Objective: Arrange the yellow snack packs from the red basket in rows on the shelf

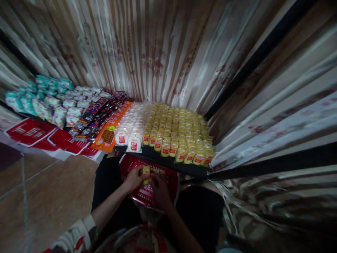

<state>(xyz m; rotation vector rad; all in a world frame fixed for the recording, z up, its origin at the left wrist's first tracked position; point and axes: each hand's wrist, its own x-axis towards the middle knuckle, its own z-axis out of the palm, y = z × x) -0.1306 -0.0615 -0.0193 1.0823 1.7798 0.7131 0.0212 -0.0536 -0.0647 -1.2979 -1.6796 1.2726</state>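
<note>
My left hand is closed on a small yellow wrapped snack cake, holding it upright over a red plastic basket on my lap. Just to the right of that cake is my right hand, its fingers bent close to the wrapper; what they grip, if anything, is hidden. A few pale pieces lie in the basket behind the right hand, too dim to name. Along the dark shelf ahead stand rows of the same yellow wrapped cakes.
Left of the yellow cakes are white wrapped snacks, an orange snack bag, dark shiny packets, white packets and teal packets. Red bags hang at the shelf's left edge. Curtains and dark poles surround the shelf.
</note>
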